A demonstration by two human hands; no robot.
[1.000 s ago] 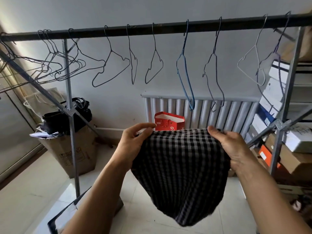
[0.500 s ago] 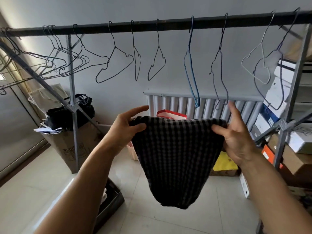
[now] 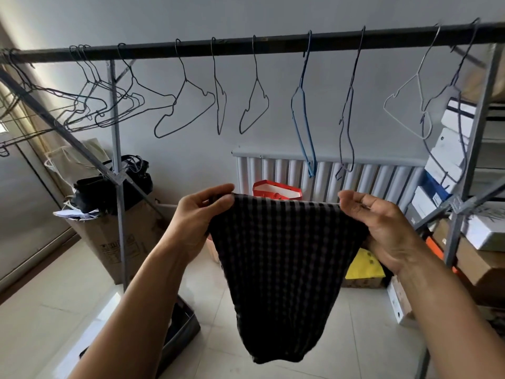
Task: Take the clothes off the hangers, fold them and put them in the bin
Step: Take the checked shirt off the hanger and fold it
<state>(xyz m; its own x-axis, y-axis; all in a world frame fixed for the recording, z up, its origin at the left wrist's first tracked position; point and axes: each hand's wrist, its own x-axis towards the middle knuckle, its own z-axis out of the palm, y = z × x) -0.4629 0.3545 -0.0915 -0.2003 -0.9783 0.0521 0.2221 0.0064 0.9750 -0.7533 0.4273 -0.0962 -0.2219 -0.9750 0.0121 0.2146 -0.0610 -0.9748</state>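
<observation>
A dark checked garment point(image 3: 281, 263) hangs folded in the air in front of me, its top edge stretched level. My left hand point(image 3: 199, 214) pinches its upper left corner between thumb and fingers. My right hand point(image 3: 382, 222) holds the upper right corner, fingers curled over the edge. Above, a black rail point(image 3: 246, 45) carries several bare wire hangers, among them a blue one point(image 3: 303, 110). A dark bin point(image 3: 180, 324) sits on the floor below my left forearm, partly hidden by it.
A white radiator point(image 3: 369, 181) stands on the far wall behind a red box point(image 3: 276, 188). A cardboard box with a black bag point(image 3: 109, 184) is at the left. Shelves with shoe boxes point(image 3: 451, 149) fill the right. A yellow box point(image 3: 363, 266) lies on the tiled floor.
My hands have kept hold of the checked garment, raising it slightly and then lowering it again. The right hand's fingers, spread half a second ago, have curled back onto the edge.
</observation>
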